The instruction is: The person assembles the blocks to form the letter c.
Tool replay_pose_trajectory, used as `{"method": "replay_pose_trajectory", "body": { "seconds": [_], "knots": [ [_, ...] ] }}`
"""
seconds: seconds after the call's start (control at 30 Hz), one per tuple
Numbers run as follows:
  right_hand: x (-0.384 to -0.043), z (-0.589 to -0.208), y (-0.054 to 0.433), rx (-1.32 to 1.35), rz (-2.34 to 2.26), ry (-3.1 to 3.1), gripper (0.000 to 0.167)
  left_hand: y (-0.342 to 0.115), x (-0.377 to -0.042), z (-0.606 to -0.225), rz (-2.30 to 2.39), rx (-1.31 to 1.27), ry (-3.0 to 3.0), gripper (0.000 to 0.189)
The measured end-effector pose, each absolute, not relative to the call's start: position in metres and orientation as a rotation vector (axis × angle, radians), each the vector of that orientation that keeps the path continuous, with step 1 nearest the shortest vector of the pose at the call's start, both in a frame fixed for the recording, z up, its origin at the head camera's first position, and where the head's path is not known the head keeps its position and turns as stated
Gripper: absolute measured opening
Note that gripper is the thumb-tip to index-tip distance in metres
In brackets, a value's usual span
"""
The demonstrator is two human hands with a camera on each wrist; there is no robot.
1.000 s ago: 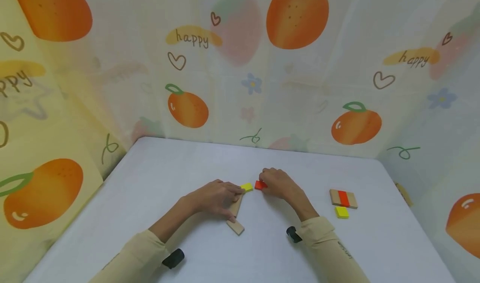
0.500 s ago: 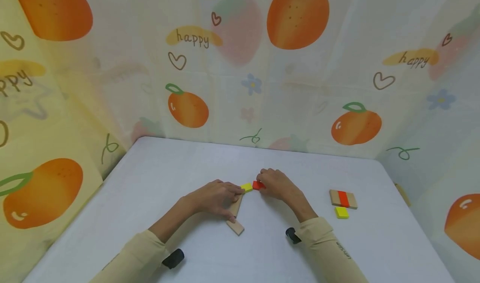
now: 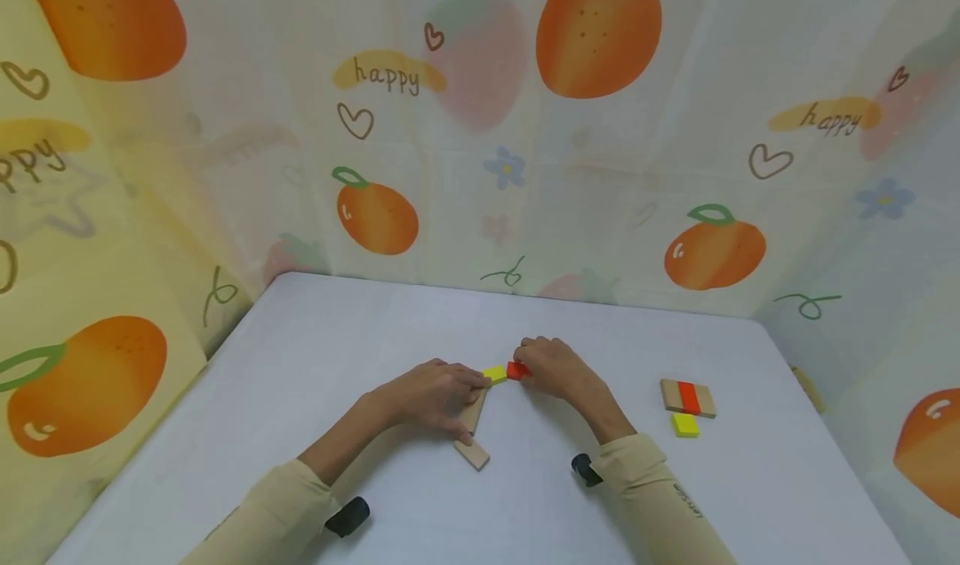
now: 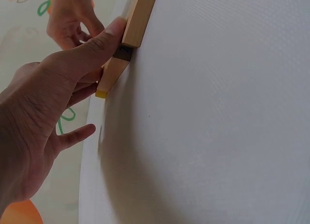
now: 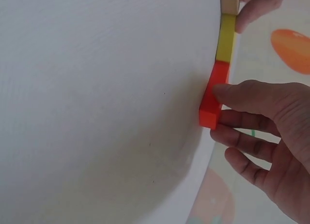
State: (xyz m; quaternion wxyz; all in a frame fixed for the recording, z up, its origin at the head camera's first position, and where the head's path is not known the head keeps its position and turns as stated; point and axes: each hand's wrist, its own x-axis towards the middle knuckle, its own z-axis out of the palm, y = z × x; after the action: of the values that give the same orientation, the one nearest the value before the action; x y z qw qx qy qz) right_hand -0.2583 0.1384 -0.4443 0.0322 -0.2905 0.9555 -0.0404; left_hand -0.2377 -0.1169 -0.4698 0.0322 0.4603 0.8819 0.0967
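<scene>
My right hand (image 3: 553, 367) pinches a red wooden block (image 5: 209, 102) between thumb and fingers. In the right wrist view, one end of that block meets a yellow block (image 5: 225, 37) lying flat on the table. My left hand (image 3: 426, 393) spans a plain wooden block (image 3: 472, 413), with fingers at its far end by the yellow block and the thumb at the near end. A second plain wooden block (image 3: 475, 456) lies at an angle under the thumb tip. The left palm partly hides the longer block in the head view.
To the right on the white table (image 3: 300, 332) lies a flat group of plain blocks (image 3: 672, 395) with a red block (image 3: 687, 397) between them. A loose yellow block (image 3: 685, 425) lies just in front. Printed cloth (image 3: 465, 207) hangs behind the table.
My right hand has slid the red block a little to the left, narrowing the gap to the yellow block. The left hand has stayed in place on the wooden blocks.
</scene>
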Motion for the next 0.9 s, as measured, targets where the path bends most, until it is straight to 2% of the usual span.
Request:
{"method": "replay_pose_trajectory", "body": {
  "seconds": [0.67, 0.9],
  "knots": [
    [-0.2591, -0.4421, 0.1372, -0.891, -0.117, 2.911, 0.021, -0.1168, -0.2378, -0.4714, 0.298, 1.432, 2.716, 0.065],
    [-0.2582, -0.4394, 0.1415, -0.841, -0.12, 2.9, 0.031, -0.1161, -0.238, -0.4731, 0.307, 1.421, 2.715, 0.067]
  ]
}}
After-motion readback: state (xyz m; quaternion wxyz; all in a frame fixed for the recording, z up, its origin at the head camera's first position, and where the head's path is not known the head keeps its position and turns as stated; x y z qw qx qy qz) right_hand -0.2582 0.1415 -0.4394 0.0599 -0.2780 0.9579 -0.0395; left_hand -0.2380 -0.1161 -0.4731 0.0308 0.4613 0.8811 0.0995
